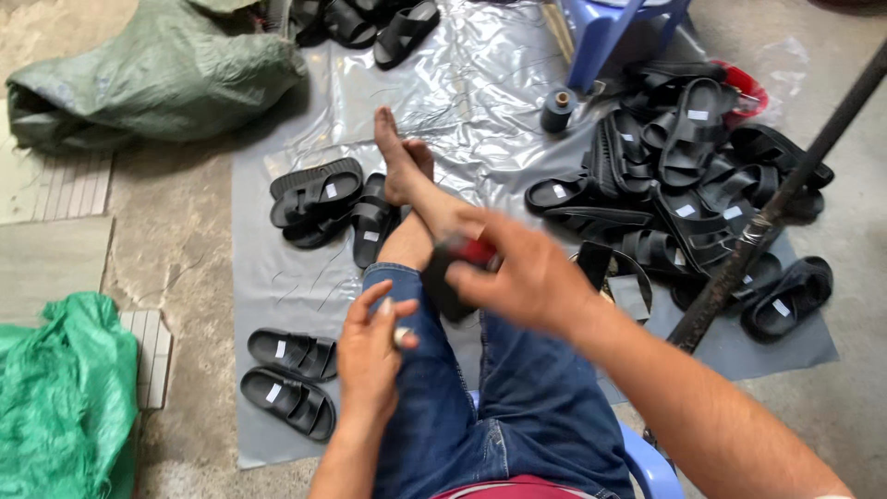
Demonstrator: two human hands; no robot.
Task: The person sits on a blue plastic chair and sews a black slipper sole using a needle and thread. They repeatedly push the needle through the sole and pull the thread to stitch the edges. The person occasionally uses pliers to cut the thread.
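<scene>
Seated on a blue plastic chair, legs in blue jeans crossed at the ankles. Left hand resting on the left knee, fingers loosely curled, thumb and forefinger pinching a small pale object, too small to identify. Right hand just above and beyond it, blurred, fingers closed around a red-handled tool and pressed against a black sandal held over the lap; exact grip hard to tell through the blur.

Left of the knees, on a grey plastic sheet spread on the concrete floor, one pair of black sandals lying side by side. Further out, beside the bare feet, another small cluster of sandals. To the right, a big heap of black sandals, with a dark pole slanting across it. Near the heap's far edge, a dark spool of thread standing upright, just beside the legs of a blue stool. At far left, a green sack close by and a grey-green sack further off. More sandals at the top edge.
</scene>
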